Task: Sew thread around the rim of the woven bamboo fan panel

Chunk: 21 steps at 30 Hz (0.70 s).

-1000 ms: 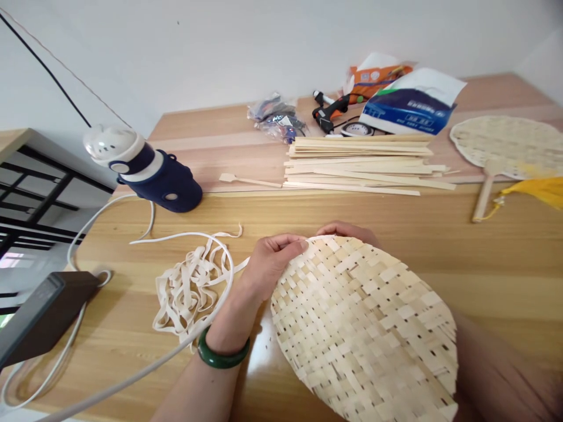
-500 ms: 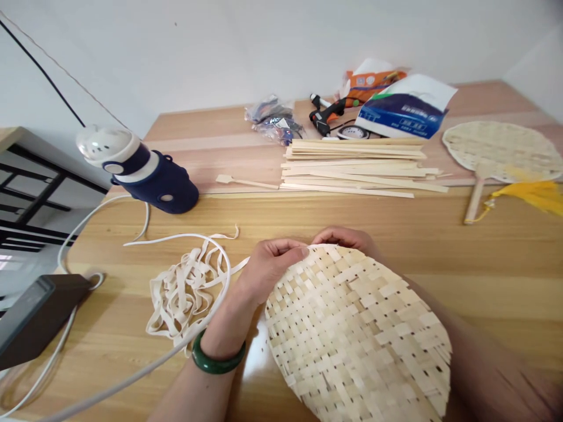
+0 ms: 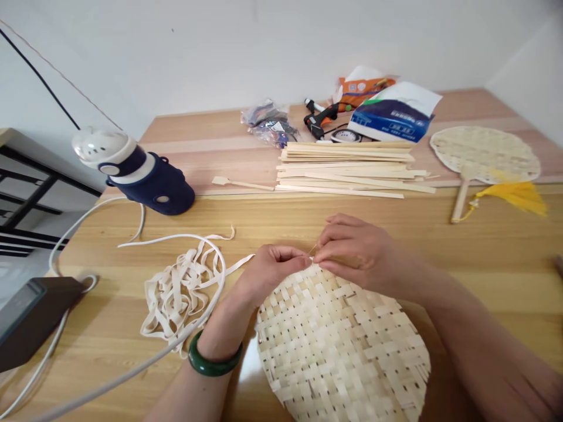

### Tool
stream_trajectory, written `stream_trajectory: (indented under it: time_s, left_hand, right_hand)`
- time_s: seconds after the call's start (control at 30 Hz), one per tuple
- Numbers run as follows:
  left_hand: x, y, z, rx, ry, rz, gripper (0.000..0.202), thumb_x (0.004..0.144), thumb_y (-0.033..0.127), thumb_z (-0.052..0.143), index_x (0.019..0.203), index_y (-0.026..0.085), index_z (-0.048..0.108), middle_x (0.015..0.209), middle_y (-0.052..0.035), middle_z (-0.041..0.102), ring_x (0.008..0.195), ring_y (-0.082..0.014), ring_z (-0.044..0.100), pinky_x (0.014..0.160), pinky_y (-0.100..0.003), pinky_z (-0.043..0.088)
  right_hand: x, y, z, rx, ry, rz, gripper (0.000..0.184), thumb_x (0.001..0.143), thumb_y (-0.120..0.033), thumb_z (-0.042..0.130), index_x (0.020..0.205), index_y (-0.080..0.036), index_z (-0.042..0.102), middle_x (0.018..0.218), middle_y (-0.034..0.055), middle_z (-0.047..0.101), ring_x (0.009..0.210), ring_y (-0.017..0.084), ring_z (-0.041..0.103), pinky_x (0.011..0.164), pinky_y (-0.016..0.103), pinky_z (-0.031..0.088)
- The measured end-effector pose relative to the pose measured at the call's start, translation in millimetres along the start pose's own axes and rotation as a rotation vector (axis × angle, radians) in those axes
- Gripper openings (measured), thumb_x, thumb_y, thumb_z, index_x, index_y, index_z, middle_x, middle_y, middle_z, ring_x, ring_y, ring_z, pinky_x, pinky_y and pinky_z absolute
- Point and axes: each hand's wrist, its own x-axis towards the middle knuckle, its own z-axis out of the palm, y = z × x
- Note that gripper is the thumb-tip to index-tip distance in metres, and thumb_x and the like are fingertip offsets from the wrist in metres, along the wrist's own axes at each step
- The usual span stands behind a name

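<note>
Head view: the left hand (image 3: 275, 272) is pinching the 12 o'clock rim of the woven bamboo fan blank (image 3: 338, 346), which is lying at 6 o'clock, while the right hand (image 3: 356, 249), fingers nearly closed, is gripping a thin strip end (image 3: 311, 252) there.

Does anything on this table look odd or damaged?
Yes: the woven mat has ragged strip ends poking out along its lower right edge, unlike the smooth, rounded rim of the round fan at the far right of the table.

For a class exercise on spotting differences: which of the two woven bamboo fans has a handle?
The far-right fan, with a wooden handle and yellow tassel; the nearer fan shows none.
</note>
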Motion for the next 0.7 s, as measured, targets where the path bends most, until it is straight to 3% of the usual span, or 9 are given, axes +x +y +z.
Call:
stream_trajectory:
  time_s: [0.17,0.37,0.5,0.6,0.7]
  left_hand:
    - [0,0,1.5,0.066,0.026,0.081,0.017,0.069,0.034,0.077,0.071,0.017,0.076,0.060,0.0023,0.063,0.053,-0.0071,0.046,0.055,-0.021,0.036]
    - [-2,2,3.0,0.100,0.007,0.122,0.020,0.069,0.035,0.073,0.071,0.015,0.075,0.063,-0.0001,0.064,0.056,-0.0090,0.046,0.053,-0.021,0.034]
    - [-3,4,7.0,0.177,0.053,0.186,0.017,0.071,0.027,0.067,0.061,0.015,0.070,0.057,0.0029,0.056,0.055,-0.0084,0.042,0.053,-0.021,0.031]
    - [-3,3,9.7,0.237,0.130,0.224,0.016,0.070,0.024,0.065,0.058,0.014,0.067,0.053,0.0039,0.051,0.054,-0.0088,0.041,0.053,-0.021,0.030]
    - [-1,1,9.9,0.249,0.185,0.178,0.018,0.071,0.029,0.066,0.061,0.014,0.070,0.053,0.0027,0.054,0.052,-0.0096,0.042,0.052,-0.022,0.031]
  right_hand:
    - [2,-7,7,-0.124,0.031,0.036,0.011,0.090,-0.021,0.055,0.083,-0.015,0.062,0.082,0.0042,0.061,0.083,0.017,0.050,0.072,0.032,0.043]
    - [2,-7,17,-0.249,0.036,-0.056,0.019,0.091,-0.015,0.051,0.077,-0.016,0.063,0.079,0.0056,0.061,0.083,0.019,0.051,0.071,0.034,0.044]
    - [5,-16,26,-0.351,0.127,-0.138,0.023,0.087,-0.005,0.046,0.078,-0.017,0.063,0.079,0.0059,0.063,0.083,0.020,0.052,0.082,0.039,0.047]
    - [8,-28,20,-0.146,0.307,-0.111,0.017,0.088,-0.010,0.050,0.085,-0.020,0.062,0.085,0.0049,0.065,0.088,0.020,0.056,0.091,0.042,0.046]
    - [4,-35,0,0.274,0.492,0.128,0.010,0.091,-0.019,0.051,0.090,-0.023,0.059,0.093,0.0049,0.065,0.093,0.020,0.061,0.085,0.037,0.052]
